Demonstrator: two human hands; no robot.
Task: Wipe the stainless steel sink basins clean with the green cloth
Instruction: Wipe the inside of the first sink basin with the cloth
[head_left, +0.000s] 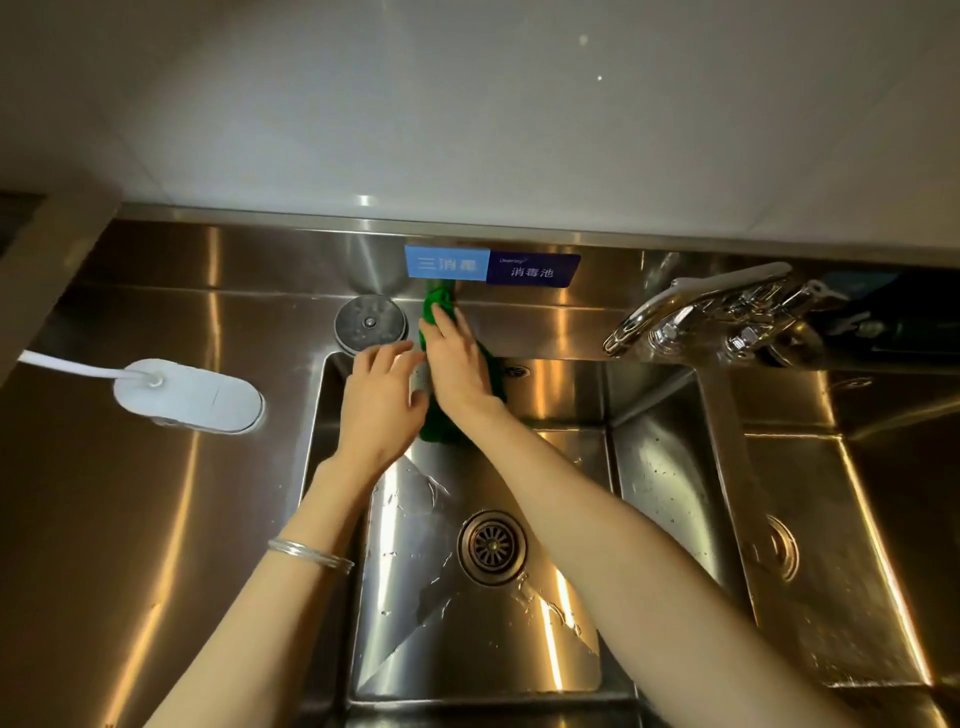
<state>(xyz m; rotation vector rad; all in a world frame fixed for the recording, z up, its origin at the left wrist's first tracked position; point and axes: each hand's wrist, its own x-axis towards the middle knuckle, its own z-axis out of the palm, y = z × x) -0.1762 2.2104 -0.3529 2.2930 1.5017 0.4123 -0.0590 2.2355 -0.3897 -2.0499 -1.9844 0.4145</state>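
A round perforated metal drain strainer (491, 546) sits in the wet floor of the stainless steel sink basin (660, 467). Above it, the left hand (378, 402), fingers straight and relaxed, holds nothing and reaches toward the basin's far rim. Just beside it, the right hand (460, 366) presses flat on the crumpled green cloth (437, 306), which drapes over that rim and down the back wall; its thumb seems tucked under, hard to tell. Behind are a round grey metal cap (370, 323), blue labels (491, 266) and a chrome tap (717, 312).

The right hand (457, 364) covers most of the green cloth (439, 306). At three o'clock, the second basin (831, 545) runs past the edge.
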